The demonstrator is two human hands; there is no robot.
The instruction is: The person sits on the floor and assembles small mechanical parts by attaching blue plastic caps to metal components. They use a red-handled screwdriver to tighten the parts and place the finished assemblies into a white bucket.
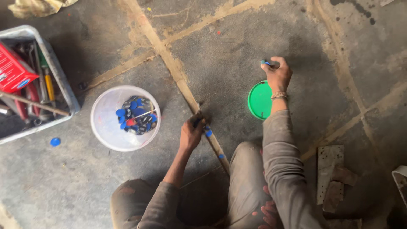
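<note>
Head cam is looking straight down at a person squatting on a dirty concrete floor (237,55), knees at the bottom of the shot. Their left hand (191,133) is sitting low on the floor with the fingers curled shut around something small and dark; can't really tell what it is, only a bit of it is poking out the top of the fist. Just right of those fingers a little blue cap (208,132) is lying on the pale seam (178,74) running through the concrete, and another blue cap (221,156) is lying a bit further below them on the same seam.

Their right hand (276,74) is reaching out well ahead of the body, fingertips pinching a small blue piece (266,63), looks like another cap. Right under that wrist, partly hidden by the forearm, a round green lid (258,101) is lying flat on the floor.

Off to the left of the left-hand fingers, near but not touching, a white plastic bowl (106,127) is sitting with a pile of blue and dark caps (136,114) inside. Further left a grey tray (63,82) is holding tools and a red box (12,70). One stray blue cap (55,141) is lying just below the tray. Well off to the right of both hands, a scrap of metal plate (330,165) is lying on the floor.
</note>
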